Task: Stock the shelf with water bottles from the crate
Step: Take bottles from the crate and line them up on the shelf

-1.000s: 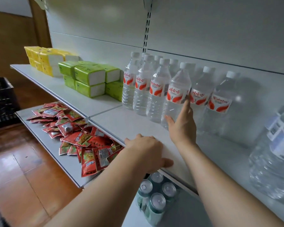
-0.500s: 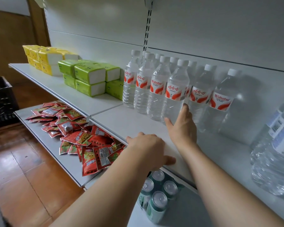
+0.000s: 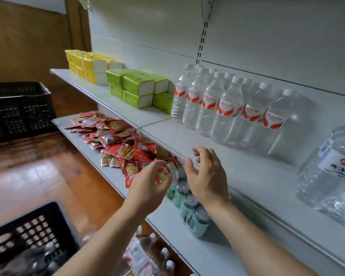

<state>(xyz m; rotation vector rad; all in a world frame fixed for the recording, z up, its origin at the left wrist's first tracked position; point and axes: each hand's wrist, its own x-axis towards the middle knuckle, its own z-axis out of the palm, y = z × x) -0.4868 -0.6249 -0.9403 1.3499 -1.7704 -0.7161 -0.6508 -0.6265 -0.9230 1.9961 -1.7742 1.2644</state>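
Several clear water bottles [image 3: 225,112] with red-and-white labels stand in rows on the white upper shelf [image 3: 253,176], against the back panel. My right hand [image 3: 207,176] hovers in front of the shelf's front edge, fingers loosely curled, holding nothing. My left hand [image 3: 149,186] is beside it, lower and to the left, also empty with relaxed fingers. A black crate [image 3: 30,238] sits at the bottom left. More bottles [image 3: 149,255] lie low down beside it, blurred.
Green tissue packs [image 3: 139,90] and yellow packs [image 3: 92,66] sit left on the upper shelf. A large water jug [image 3: 331,176] stands at right. Red snack packets [image 3: 124,142] and green cans [image 3: 189,204] fill the lower shelf. A second black crate [image 3: 18,110] stands on the wooden floor.
My right hand has let go of the front bottle and pulled back off the shelf. My left hand has lifted off the shelf edge. The view has shifted down and left, revealing the near crate.
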